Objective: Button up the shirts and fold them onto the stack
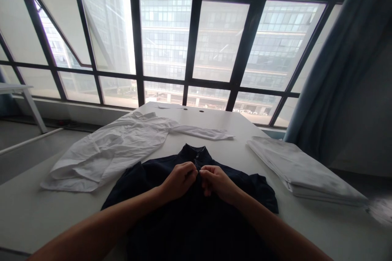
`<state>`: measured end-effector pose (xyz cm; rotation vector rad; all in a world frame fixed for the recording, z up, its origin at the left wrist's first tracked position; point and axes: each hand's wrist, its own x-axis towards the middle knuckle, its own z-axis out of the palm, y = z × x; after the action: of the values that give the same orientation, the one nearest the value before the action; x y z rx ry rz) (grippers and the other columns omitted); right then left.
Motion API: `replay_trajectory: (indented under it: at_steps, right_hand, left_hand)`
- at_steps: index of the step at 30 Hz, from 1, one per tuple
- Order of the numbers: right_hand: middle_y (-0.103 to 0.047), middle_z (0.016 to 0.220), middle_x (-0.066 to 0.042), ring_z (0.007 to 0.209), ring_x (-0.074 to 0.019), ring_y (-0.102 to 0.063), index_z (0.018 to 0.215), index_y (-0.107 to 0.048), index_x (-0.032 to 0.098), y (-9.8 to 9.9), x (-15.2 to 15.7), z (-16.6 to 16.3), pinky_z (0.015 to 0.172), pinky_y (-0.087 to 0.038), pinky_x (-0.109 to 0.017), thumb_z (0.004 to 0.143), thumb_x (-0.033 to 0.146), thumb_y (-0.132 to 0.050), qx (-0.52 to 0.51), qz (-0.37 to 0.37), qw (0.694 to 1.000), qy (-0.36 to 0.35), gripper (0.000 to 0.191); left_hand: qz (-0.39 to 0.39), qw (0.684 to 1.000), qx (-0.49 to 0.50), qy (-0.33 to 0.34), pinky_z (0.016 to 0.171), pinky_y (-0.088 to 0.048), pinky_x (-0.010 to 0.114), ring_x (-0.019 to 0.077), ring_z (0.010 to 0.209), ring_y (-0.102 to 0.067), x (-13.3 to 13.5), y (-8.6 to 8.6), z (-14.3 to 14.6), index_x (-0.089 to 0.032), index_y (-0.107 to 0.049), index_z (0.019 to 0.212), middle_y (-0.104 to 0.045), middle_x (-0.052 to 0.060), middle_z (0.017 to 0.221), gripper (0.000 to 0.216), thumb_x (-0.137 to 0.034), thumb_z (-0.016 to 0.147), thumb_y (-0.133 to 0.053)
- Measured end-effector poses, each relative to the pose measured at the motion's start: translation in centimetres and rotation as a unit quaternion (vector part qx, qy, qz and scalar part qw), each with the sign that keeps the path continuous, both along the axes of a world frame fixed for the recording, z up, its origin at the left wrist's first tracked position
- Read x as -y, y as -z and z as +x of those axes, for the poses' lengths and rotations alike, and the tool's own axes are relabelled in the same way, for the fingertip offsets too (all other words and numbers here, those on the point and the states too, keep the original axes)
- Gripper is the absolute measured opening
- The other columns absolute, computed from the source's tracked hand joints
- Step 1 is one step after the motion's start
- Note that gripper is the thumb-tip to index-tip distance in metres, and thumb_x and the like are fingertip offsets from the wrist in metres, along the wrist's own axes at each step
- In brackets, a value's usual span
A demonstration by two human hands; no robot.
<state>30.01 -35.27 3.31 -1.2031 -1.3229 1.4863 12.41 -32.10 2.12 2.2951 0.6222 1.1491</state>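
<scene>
A dark navy shirt (pixel 190 212) lies face up on the white table (pixel 239 130), its collar (pixel 196 154) pointing away from me. My left hand (pixel 179 179) and my right hand (pixel 217 183) meet at the shirt's front placket just below the collar. The fingertips of both hands pinch the cloth there, and any button between them is hidden. A white long-sleeved shirt (pixel 110 151) lies crumpled to the left, out of reach of both hands.
A stack of folded white cloth (pixel 300 171) sits at the table's right. Two small dark round marks (pixel 192 110) show near the far edge. Behind the table are a large gridded window and a blue curtain (pixel 337 69). Another white table (pixel 18 89) stands at far left.
</scene>
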Motion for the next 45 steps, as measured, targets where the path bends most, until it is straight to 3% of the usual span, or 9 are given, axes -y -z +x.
replay_trajectory:
  at_steps: [6, 9, 18, 28, 32, 36, 40, 42, 45]
  right_hand:
    - [-0.053, 0.046, 0.007, 0.034, -0.0051, -0.045, 0.064, -0.048, 0.018, -0.8, 0.5, 0.5, 0.035, -0.031, -0.017, 0.066, 0.041, -0.071, -0.047, -0.068, 0.994, -0.067, 0.032]
    - [-0.053, 0.046, 0.007, 0.033, -0.0054, -0.045, 0.065, -0.046, 0.019, -0.8, 0.6, 0.5, 0.034, -0.03, -0.017, 0.067, 0.041, -0.071, -0.058, -0.056, 0.994, -0.075, 0.033]
    - [-0.052, 0.052, 0.009, 0.043, -0.0106, -0.057, 0.073, -0.041, 0.021, 0.1, 0.5, -0.6, 0.041, -0.042, -0.02, 0.074, 0.054, -0.067, -0.018, 0.084, 0.996, 0.016, 0.042]
    - [-0.058, 0.058, 0.005, 0.051, -0.0127, -0.063, 0.073, -0.047, 0.018, 0.0, 0.4, 0.0, 0.047, -0.045, -0.02, 0.067, 0.043, -0.073, -0.04, 0.009, 0.999, -0.008, 0.037]
    - [-0.059, 0.056, 0.004, 0.05, -0.0139, -0.062, 0.073, -0.051, 0.017, 0.8, 0.2, -0.4, 0.047, -0.045, -0.022, 0.068, 0.044, -0.072, 0.027, 0.01, 1.0, -0.011, 0.034]
    - [-0.059, 0.054, 0.001, 0.049, -0.0153, -0.059, 0.065, -0.055, 0.016, 1.7, -0.1, -0.4, 0.048, -0.045, -0.025, 0.073, 0.042, -0.065, 0.121, 0.084, 0.988, -0.041, 0.029]
    - [-0.06, 0.059, 0.002, 0.052, -0.0119, -0.054, 0.064, -0.055, 0.017, 0.3, -0.8, 1.8, 0.048, -0.04, -0.022, 0.071, 0.024, -0.057, 0.239, 0.178, 0.953, 0.046, 0.01]
    - [-0.058, 0.057, 0.003, 0.051, -0.0113, -0.053, 0.063, -0.054, 0.017, -1.0, -1.0, 3.5, 0.047, -0.038, -0.021, 0.071, 0.022, -0.053, 0.287, 0.178, 0.938, 0.073, 0.009]
    - [-0.056, 0.053, 0.003, 0.047, -0.0117, -0.054, 0.065, -0.057, 0.017, -2.7, -1.1, 6.0, 0.047, -0.038, -0.022, 0.073, 0.025, -0.054, 0.34, 0.121, 0.932, 0.022, 0.012]
  left_hand:
    - [0.116, 0.99, -0.051, 0.056, 0.057, -0.034, 0.023, 0.0099, 0.059, -0.039, 0.2, -1.0, -0.5, -0.019, -0.041, 0.072, -0.045, -0.002, 0.071, 0.025, -0.021, 0.097, -0.038]
    - [0.134, 0.988, -0.047, 0.056, 0.057, -0.033, 0.024, 0.0105, 0.058, -0.038, 0.3, -1.1, -0.5, -0.02, -0.039, 0.071, -0.043, -0.002, 0.07, 0.027, -0.022, 0.097, -0.036]
    - [-0.009, 0.999, -0.03, -0.008, 0.063, -0.039, 0.025, 0.0119, 0.065, -0.046, 0.0, -1.4, 0.0, -0.019, -0.044, 0.073, -0.049, -0.001, 0.07, 0.026, -0.028, 0.097, -0.038]
    - [-0.03, 0.997, -0.059, -0.027, 0.066, -0.041, 0.025, 0.0135, 0.068, -0.053, -0.4, -1.1, -0.4, -0.018, -0.052, 0.077, -0.059, 0.001, 0.075, 0.019, -0.026, 0.093, -0.046]
    - [-0.017, 0.998, -0.059, 0.006, 0.066, -0.042, 0.025, 0.0135, 0.069, -0.054, 0.5, -1.1, 0.1, -0.018, -0.052, 0.079, -0.059, 0.002, 0.077, 0.021, -0.027, 0.095, -0.043]
    - [-0.013, 0.996, -0.07, 0.049, 0.065, -0.041, 0.024, 0.0126, 0.066, -0.051, 1.3, -1.9, 0.1, -0.018, -0.05, 0.077, -0.057, 0.001, 0.073, 0.023, -0.029, 0.095, -0.041]
    - [-0.069, 0.994, -0.001, -0.083, 0.058, -0.036, 0.023, 0.0114, 0.059, -0.043, -1.2, -2.7, -1.9, -0.019, -0.047, 0.072, -0.045, -0.004, 0.061, 0.027, -0.037, 0.092, -0.042]
    - [-0.093, 0.986, 0.017, -0.136, 0.056, -0.034, 0.023, 0.011, 0.057, -0.04, -3.0, -2.9, -3.4, -0.019, -0.046, 0.068, -0.041, -0.005, 0.058, 0.029, -0.04, 0.088, -0.044]
    - [-0.109, 0.987, -0.053, -0.102, 0.057, -0.035, 0.023, 0.0114, 0.058, -0.043, -4.9, -3.1, -5.4, -0.018, -0.05, 0.066, -0.045, -0.004, 0.058, 0.031, -0.041, 0.086, -0.048]
